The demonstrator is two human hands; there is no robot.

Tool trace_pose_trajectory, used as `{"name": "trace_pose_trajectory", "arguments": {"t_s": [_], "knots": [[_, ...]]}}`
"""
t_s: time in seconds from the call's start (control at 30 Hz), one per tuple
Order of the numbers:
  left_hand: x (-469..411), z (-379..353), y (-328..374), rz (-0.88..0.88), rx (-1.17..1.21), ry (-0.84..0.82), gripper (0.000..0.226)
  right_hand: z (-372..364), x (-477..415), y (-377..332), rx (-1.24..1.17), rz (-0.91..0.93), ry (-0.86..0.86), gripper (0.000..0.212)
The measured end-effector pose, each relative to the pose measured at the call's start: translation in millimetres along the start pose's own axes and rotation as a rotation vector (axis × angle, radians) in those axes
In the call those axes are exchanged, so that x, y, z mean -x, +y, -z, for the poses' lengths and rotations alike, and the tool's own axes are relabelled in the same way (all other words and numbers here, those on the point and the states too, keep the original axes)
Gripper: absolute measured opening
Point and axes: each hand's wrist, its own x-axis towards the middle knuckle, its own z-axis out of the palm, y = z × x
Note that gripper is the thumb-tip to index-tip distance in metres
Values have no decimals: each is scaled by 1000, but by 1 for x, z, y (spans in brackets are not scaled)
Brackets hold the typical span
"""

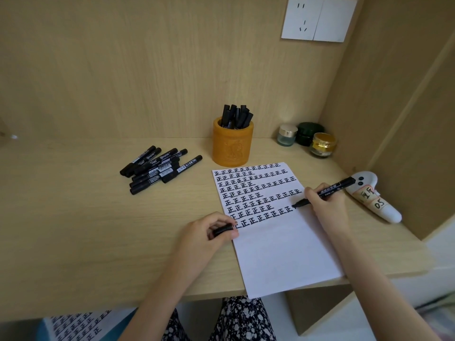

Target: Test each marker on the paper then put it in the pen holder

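Observation:
A white paper (278, 252) lies on the desk, its upper half filled with rows of black written characters. My right hand (325, 205) grips an uncapped black marker (342, 187), whose tip touches the paper at the right end of a row. At the paper's left edge, my left hand (209, 232) pinches the black marker cap (222, 229). An orange pen holder (232, 146) stands behind the paper with several black markers in it. A pile of several capped black markers (157, 168) lies to the left.
Three small jars (305, 139) stand in the back right corner. A white ghost-shaped object with labels (371, 198) lies right of the paper. The desk's front edge (98, 308) runs close below my forearms. Another written sheet (73, 326) shows below the desk.

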Motion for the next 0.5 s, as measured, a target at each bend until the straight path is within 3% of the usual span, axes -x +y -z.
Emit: {"name": "trace_pose_trajectory", "arguments": {"t_s": [0.5], "knots": [[0, 0, 0, 7, 17, 2, 17, 2, 0, 0, 45, 1, 2, 30]]}}
